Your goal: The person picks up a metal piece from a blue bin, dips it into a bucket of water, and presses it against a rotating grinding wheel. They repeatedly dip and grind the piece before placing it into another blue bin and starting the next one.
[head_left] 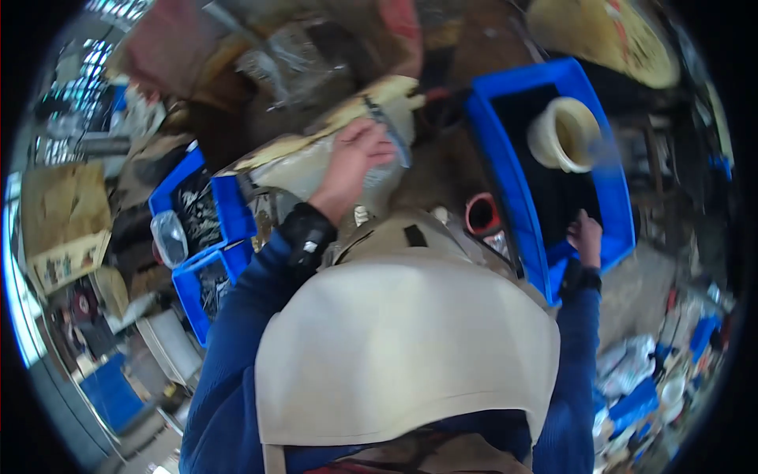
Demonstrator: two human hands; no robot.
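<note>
My left hand (359,162) is at the pale, plastic-covered work surface (304,164) in front of me. Its fingers are bent and pressed together against a thin blue-grey strip (388,133), which looks like metal and slants past the fingertips. To the right, my right hand (586,237) reaches over the near part of a large blue bin (505,170). Those fingers are drawn together, and anything between them is too small to make out. Dark contents fill the bin, too blurred to name. A cream plastic tub (553,138) stands in the bin beyond my right hand.
Smaller blue bins (233,209) on the left hold dark thin pieces, with a clear plastic container (169,238) at their edge. A red round cup-like thing (482,213) sits beside the large bin. A pale apron (410,347) covers my lap. Plastic bags (628,363) lie at lower right.
</note>
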